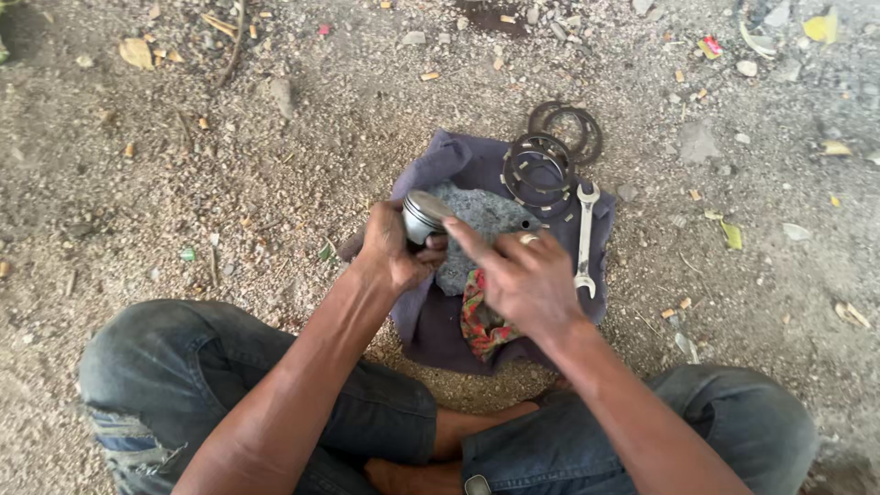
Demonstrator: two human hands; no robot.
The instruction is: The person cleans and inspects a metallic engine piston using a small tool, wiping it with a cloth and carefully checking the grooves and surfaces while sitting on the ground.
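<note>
Knees (229, 367) w/ jeans; left hand (390, 247) grip closed round metal piston (423, 216), right hand (522, 275) fingers touching it, holding nothing; wrench (585, 240) on purple cloth (458, 165).

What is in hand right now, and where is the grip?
The left hand grips a round silver metal piston around its side wall; the right hand touches its top with its fingertips.

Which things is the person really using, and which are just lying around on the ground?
In use:
left hand holding the metal piston
right hand touching it
grey rag
purple cloth

Lying about:
spanner
ring plates
patterned rag
dry leaves
stones
</note>
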